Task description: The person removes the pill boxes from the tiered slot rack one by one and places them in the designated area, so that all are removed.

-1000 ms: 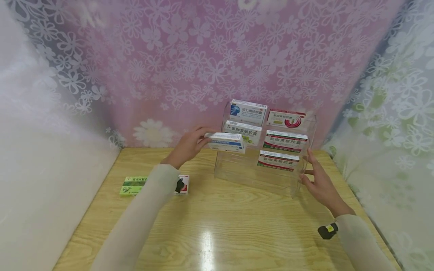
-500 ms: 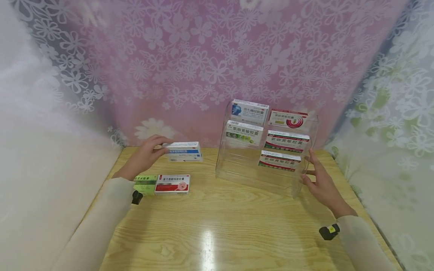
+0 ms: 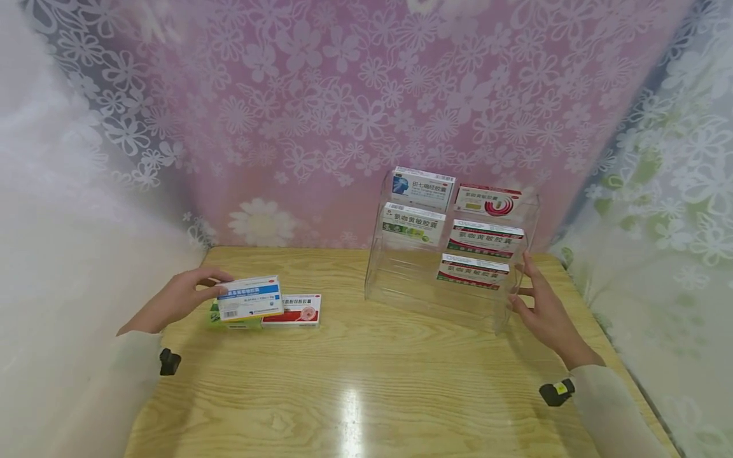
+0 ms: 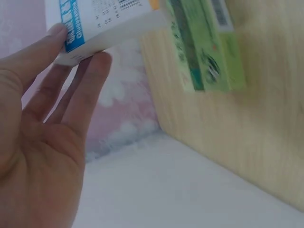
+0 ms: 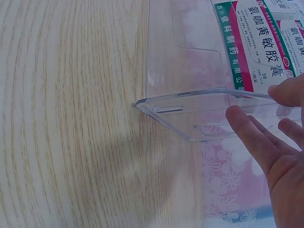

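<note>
1. Clear rack, 1 to 2 o'clock on the wooden table (12 = far edge). Holds five boxes.
2. In rack: blue-picture box at 11; red-swirl box at 1; green-banded box at 9 to 10; two red-and-green boxes at 3 and 5.
3. Blue-and-white box, table's 10 o'clock, tilted, in left hand. Thumb on printed face, fingers behind; gap only box-thick.
4. Below it, side by side: green box and, at its 3 o'clock, red-and-white box, both partly covered. Contact with held box: cannot tell.
5. Right hand at rack's 4 o'clock, fingers fairly straight, thumb and fingers nearly together, pinching the side wall.
</note>
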Demonstrator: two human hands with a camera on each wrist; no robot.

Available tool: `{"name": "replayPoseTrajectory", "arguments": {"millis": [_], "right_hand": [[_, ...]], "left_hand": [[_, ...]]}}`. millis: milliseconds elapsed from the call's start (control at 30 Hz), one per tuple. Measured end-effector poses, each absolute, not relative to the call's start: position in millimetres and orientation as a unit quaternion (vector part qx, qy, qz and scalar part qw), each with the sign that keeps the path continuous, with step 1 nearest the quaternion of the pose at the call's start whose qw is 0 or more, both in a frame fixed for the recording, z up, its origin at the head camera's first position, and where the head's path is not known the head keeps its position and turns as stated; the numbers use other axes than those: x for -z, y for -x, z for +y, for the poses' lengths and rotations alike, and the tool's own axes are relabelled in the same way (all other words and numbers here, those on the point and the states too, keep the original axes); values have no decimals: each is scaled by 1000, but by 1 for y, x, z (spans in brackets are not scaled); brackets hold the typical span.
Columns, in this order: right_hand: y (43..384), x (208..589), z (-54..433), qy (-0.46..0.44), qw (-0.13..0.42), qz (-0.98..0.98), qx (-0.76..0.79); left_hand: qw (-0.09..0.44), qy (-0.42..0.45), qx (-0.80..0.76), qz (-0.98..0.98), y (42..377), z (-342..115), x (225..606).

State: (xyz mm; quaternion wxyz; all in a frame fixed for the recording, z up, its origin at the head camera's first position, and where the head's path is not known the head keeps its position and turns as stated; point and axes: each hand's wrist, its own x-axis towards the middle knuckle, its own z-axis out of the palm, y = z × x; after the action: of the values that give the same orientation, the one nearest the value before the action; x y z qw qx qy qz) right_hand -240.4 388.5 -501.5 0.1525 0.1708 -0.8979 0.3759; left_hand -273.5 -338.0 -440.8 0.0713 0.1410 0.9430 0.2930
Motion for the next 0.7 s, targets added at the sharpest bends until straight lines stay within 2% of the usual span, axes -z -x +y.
{"name": "replayPoseTrajectory", "arguments": {"millis": [133, 467, 600, 700], "right_hand": [[240, 501, 388, -173, 152, -898, -375], [241, 501, 390, -170, 140, -895, -389], [242, 501, 391, -165, 134, -898, -386], [242, 501, 390, -165, 134, -898, -385]], "left_hand": [[114, -135, -297, 938, 265, -358, 448], [269, -136, -380, 875, 255, -392, 463], [294, -128, -404, 857, 253, -399, 475], [283, -113, -406, 861, 251, -399, 485]]}}
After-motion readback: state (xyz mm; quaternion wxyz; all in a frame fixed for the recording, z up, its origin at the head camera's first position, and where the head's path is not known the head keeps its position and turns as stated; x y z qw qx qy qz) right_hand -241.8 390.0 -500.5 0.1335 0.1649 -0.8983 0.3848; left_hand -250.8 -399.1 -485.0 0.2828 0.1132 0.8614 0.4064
